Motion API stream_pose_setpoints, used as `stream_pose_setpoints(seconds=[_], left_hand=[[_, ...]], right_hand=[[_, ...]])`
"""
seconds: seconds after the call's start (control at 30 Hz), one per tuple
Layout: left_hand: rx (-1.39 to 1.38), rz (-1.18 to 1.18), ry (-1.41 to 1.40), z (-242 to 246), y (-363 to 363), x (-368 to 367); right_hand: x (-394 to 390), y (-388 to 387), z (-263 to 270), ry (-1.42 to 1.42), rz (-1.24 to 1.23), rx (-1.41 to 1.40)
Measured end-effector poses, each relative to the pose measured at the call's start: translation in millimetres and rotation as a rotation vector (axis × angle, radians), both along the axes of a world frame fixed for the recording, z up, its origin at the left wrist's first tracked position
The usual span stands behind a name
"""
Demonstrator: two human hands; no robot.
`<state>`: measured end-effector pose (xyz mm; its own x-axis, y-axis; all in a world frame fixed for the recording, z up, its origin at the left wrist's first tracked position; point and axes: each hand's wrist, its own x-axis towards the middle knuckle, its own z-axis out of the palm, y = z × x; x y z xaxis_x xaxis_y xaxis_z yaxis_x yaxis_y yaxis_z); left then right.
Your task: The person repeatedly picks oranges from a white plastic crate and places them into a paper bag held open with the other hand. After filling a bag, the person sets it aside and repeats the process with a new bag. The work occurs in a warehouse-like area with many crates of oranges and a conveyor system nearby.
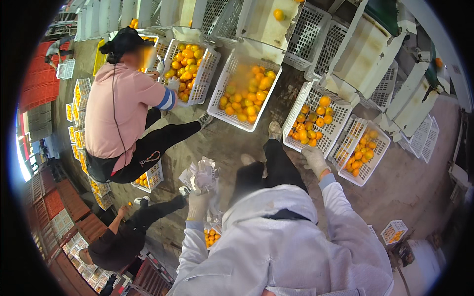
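Note:
My left hand [198, 204], in a pale knit glove, grips a bundle of crumpled, thin printed sheets [203, 175] above a white crate of orange fruit at my side. My right hand [314, 159], gloved too, is at the near rim of a white plastic crate [328, 124]; whether it grips the rim I cannot tell. Orange and yellow-green citrus fruit [308, 127] partly fills that crate. A narrower white crate of citrus fruit [358, 153] stands to its right. A fuller white crate [231, 121] stands ahead, to the left, under a sloped chute.
Metal chutes [361, 51] run above the crates. A person in a pink top [122, 107] sits at the left with a gloved hand in a crate of fruit. Behind them, another person in dark clothes [118, 244] bends down. Stacked fruit crates [79, 129] line the far left.

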<state>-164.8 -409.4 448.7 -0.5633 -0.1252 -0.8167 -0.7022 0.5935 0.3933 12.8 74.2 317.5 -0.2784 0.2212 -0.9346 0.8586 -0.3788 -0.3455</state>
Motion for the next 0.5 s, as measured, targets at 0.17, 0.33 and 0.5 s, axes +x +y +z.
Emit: stream_pose_setpoints(seconds=[0.17,0.33,0.5], left_hand=[[0.094,-0.044,0.013,-73,13,-51],[-0.092,-0.166,-0.052,-238,32,-148],[-0.247,-0.455,0.358,-389,55,-296]], right_hand=[[-60,-1,-56,0.039,0.334,0.159],[-164,-5,-203,-0.032,0.611,0.259],[-251,-39,-336,0.005,0.545,0.440]])
